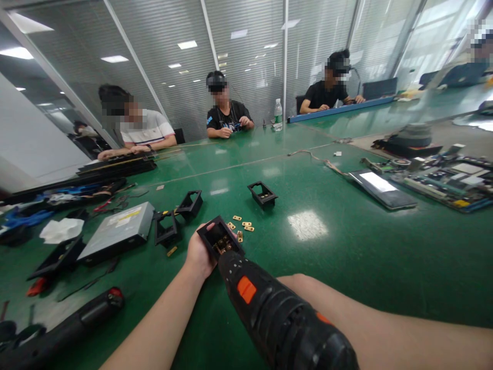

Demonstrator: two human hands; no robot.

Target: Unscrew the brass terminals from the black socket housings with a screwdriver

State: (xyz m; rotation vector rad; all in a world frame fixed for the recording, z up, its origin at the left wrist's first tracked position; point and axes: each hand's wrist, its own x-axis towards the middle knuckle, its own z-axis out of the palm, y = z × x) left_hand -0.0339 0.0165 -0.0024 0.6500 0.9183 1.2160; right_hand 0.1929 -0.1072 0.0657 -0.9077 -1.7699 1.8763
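Observation:
My left hand point(199, 253) is closed around a black plastic socket housing point(216, 230), tilted so its hollow inside with brass parts faces me. My right hand point(295, 283) is mostly hidden behind a black cordless power screwdriver point(285, 318) with orange buttons, which it grips. The tool's nose points into the housing; its tip is hard to make out. Several small brass plates point(247, 225) lie just beyond the housing. Similar black frames stand nearby: one frame point(262, 194) farther right, another frame point(189, 203) and a third frame point(166, 228) at left.
At left lie a silver optical drive point(119, 231), a white tissue point(61, 230) and a black-handled tool point(65, 324). To the right are a smartphone point(381, 189) and circuit boards point(458, 180). Several people sit across the green table point(339, 246), near a water bottle point(278, 114).

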